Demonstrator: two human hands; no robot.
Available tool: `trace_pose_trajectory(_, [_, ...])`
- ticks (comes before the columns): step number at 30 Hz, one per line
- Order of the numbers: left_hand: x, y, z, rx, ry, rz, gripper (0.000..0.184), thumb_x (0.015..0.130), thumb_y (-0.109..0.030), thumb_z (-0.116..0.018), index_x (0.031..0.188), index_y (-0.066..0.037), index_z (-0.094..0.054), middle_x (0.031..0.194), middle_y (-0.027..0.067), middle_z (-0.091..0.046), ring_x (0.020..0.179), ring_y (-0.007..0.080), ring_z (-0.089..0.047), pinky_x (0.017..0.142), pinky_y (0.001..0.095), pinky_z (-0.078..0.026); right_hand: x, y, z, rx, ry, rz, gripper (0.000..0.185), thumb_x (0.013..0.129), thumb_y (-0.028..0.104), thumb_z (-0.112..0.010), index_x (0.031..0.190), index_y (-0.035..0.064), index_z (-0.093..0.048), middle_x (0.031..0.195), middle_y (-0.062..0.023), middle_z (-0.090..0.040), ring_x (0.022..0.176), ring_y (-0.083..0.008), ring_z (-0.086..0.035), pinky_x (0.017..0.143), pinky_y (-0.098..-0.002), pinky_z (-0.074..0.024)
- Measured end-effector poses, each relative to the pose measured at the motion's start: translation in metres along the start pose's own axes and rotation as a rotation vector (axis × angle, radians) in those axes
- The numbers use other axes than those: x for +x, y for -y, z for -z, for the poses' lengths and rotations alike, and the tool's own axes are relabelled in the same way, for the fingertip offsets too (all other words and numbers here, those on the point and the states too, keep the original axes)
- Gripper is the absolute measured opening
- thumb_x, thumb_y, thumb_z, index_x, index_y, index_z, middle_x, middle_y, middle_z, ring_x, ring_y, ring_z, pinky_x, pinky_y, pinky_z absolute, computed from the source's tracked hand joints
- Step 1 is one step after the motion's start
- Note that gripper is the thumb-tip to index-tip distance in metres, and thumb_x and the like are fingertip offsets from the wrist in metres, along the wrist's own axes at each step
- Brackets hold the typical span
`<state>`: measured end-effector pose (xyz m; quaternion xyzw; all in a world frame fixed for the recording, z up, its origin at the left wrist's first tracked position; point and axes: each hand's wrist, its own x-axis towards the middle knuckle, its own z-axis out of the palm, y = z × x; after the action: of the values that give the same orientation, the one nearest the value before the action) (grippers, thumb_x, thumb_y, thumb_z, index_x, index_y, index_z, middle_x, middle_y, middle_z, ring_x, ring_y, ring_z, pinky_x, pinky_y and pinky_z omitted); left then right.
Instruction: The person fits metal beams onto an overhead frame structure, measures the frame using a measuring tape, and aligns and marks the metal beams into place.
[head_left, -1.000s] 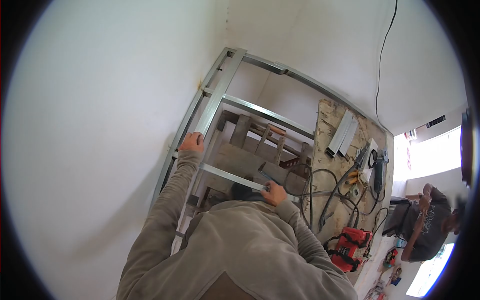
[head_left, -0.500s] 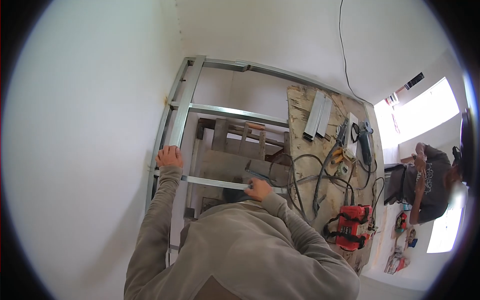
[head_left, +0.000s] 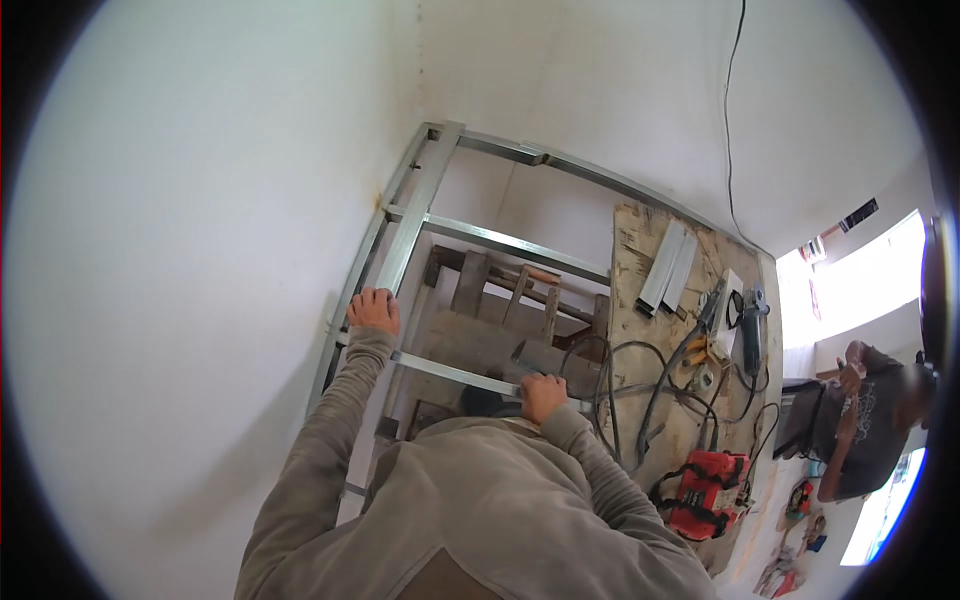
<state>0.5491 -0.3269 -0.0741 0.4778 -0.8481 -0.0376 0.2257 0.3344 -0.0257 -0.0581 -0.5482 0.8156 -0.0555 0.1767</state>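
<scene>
My left hand [head_left: 374, 310] is closed over the near end of a long flat metal profile [head_left: 425, 195], which lies across the crossbars along the left side of a metal frame [head_left: 515, 245]. My right hand [head_left: 543, 397] rests with curled fingers on the nearest crossbar [head_left: 450, 371] of the frame, in front of my body. Just beyond this hand is a thin dark tool [head_left: 523, 357], its grip hidden. Below the frame, wooden pieces [head_left: 470, 285] and a board show through the openings.
A plywood sheet [head_left: 630, 235] on the right carries metal offcuts [head_left: 668, 268], an angle grinder [head_left: 752, 335], cables, a tape roll and a red machine [head_left: 704, 490]. A co-worker [head_left: 860, 425] is at the far right. White walls stand left and ahead.
The view has swung left and back. My left hand stays on the profile's near end. The fingers of my right hand have shifted and now lie curled over the crossbar.
</scene>
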Motion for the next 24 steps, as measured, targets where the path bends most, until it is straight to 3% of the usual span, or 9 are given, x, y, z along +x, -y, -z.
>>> trace_pose_trajectory(4, [0.0, 0.0, 0.0, -0.076, -0.172, 0.018, 0.019, 0.08, -0.025, -0.063, 0.096, -0.015, -0.059, 0.101, 0.0066, -0.053, 0.098, 0.0276, -0.05, 0.086, 0.0439, -0.038, -0.002, 0.008, 0.009, 0.043, 0.072, -0.082, 0.029, 0.073, 0.018, -0.06, 0.1, 0.0077, -0.058, 0.089, -0.0157, -0.067, 0.087, -0.0352, -0.064, 0.078, -0.0487, -0.0439])
trace_pose_trajectory(5, [-0.001, 0.001, 0.0, -0.05, -0.093, 0.007, 0.02, 0.08, -0.024, -0.064, 0.097, -0.015, -0.059, 0.102, 0.0072, -0.053, 0.099, 0.0276, -0.05, 0.086, 0.0438, -0.038, 0.0, 0.01, 0.01, 0.069, 0.114, -0.118, 0.031, 0.073, 0.018, -0.06, 0.102, 0.0072, -0.057, 0.088, -0.0165, -0.067, 0.086, -0.0354, -0.064, 0.079, -0.0486, -0.0441])
trace_pose_trajectory(8, [0.0, 0.003, 0.007, -0.001, 0.094, 0.016, 0.025, 0.078, -0.024, -0.065, 0.101, -0.015, -0.059, 0.104, 0.0087, -0.052, 0.101, 0.0276, -0.05, 0.086, 0.0434, -0.038, 0.001, 0.008, -0.003, 0.024, -0.071, -0.059, 0.039, 0.074, 0.018, -0.058, 0.11, 0.0053, -0.054, 0.08, -0.0181, -0.067, 0.08, -0.0381, -0.064, 0.079, -0.05, -0.0444])
trace_pose_trajectory(11, [-0.004, 0.006, 0.006, -0.049, 0.017, 0.026, 0.025, 0.079, -0.024, -0.064, 0.101, -0.013, -0.059, 0.103, 0.008, -0.053, 0.1, 0.0276, -0.051, 0.085, 0.0436, -0.037, 0.004, 0.012, 0.007, 0.164, 0.076, -0.155, 0.044, 0.074, 0.019, -0.059, 0.115, 0.0041, -0.052, 0.08, -0.019, -0.067, 0.077, -0.0382, -0.064, 0.074, -0.0464, -0.0486])
trace_pose_trajectory(12, [-0.006, 0.006, 0.005, -0.06, -0.021, 0.048, 0.025, 0.079, -0.023, -0.064, 0.101, -0.013, -0.06, 0.104, 0.008, -0.053, 0.101, 0.0275, -0.051, 0.085, 0.0436, -0.037, 0.004, 0.011, 0.005, 0.138, 0.034, -0.116, 0.043, 0.075, 0.018, -0.058, 0.115, 0.0024, -0.051, 0.076, -0.0194, -0.066, 0.074, -0.0384, -0.064, 0.071, -0.046, -0.0501])
trace_pose_trajectory(14, [-0.006, 0.005, 0.007, -0.073, -0.093, 0.07, 0.025, 0.078, -0.022, -0.064, 0.101, -0.012, -0.06, 0.106, 0.008, -0.054, 0.101, 0.0274, -0.051, 0.086, 0.0435, -0.037, 0.007, 0.003, -0.004, 0.116, 0.033, -0.053, 0.04, 0.074, 0.019, -0.058, 0.111, 0.0029, -0.051, 0.076, -0.022, -0.064, 0.076, -0.0395, -0.064, 0.07, -0.0471, -0.0496])
trace_pose_trajectory(15, [-0.006, 0.006, 0.008, -0.054, -0.029, 0.067, 0.028, 0.078, -0.021, -0.064, 0.104, -0.012, -0.059, 0.108, 0.0083, -0.054, 0.102, 0.0273, -0.051, 0.087, 0.0433, -0.037, 0.008, -0.002, -0.009, 0.113, 0.027, -0.029, 0.039, 0.074, 0.019, -0.058, 0.109, 0.0031, -0.051, 0.075, -0.0234, -0.063, 0.077, -0.04, -0.063, 0.069, -0.0477, -0.0494])
trace_pose_trajectory(17, [-0.004, 0.006, 0.01, -0.021, 0.101, 0.045, 0.033, 0.077, -0.018, -0.064, 0.108, -0.011, -0.058, 0.111, 0.009, -0.054, 0.103, 0.0272, -0.051, 0.089, 0.0428, -0.037, 0.01, -0.007, -0.016, 0.083, -0.011, 0.029, 0.031, 0.073, 0.02, -0.06, 0.099, 0.0048, -0.054, 0.074, -0.021, -0.063, 0.076, -0.0395, -0.063, 0.07, -0.0471, -0.0494])
trace_pose_trajectory(24, [-0.008, 0.009, -0.001, 0.038, 0.026, 0.047, 0.035, 0.077, -0.016, -0.064, 0.111, -0.011, -0.058, 0.112, 0.0088, -0.054, 0.101, 0.0252, -0.051, 0.086, 0.0401, -0.038, 0.017, 0.005, -0.005, 0.023, 0.17, 0.032, 0.012, 0.068, 0.02, -0.063, 0.071, 0.0089, -0.058, 0.073, -0.013, -0.064, 0.073, -0.04, -0.062, 0.069, -0.0458, -0.0495])
